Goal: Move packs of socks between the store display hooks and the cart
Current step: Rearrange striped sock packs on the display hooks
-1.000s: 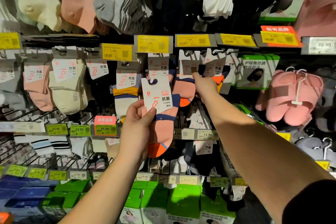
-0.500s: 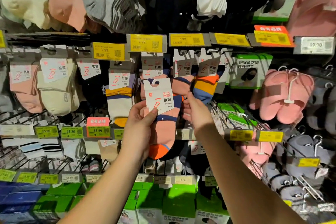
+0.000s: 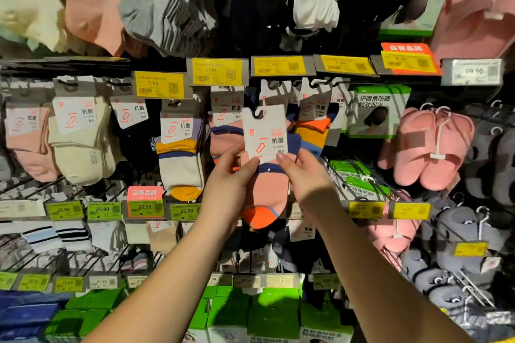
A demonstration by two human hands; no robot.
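- In front of the display hooks (image 3: 320,82), the pink-and-orange sock pack (image 3: 264,175) is held up — free of any hook.
- Left hand (image 3: 231,184) pinches its left edge, thumb on the card.
- Right hand (image 3: 303,175) grips its right edge.

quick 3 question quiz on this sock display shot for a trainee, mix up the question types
1. True or false: both the left hand and the right hand are on the pink sock pack.
2. Multiple choice: what hangs right of the sock hooks? A) pink slippers B) umbrellas C) red hats
3. Fill in: the yellow price tag above the held pack reads ____.

Key: 1 true; 2 A; 3 7.99
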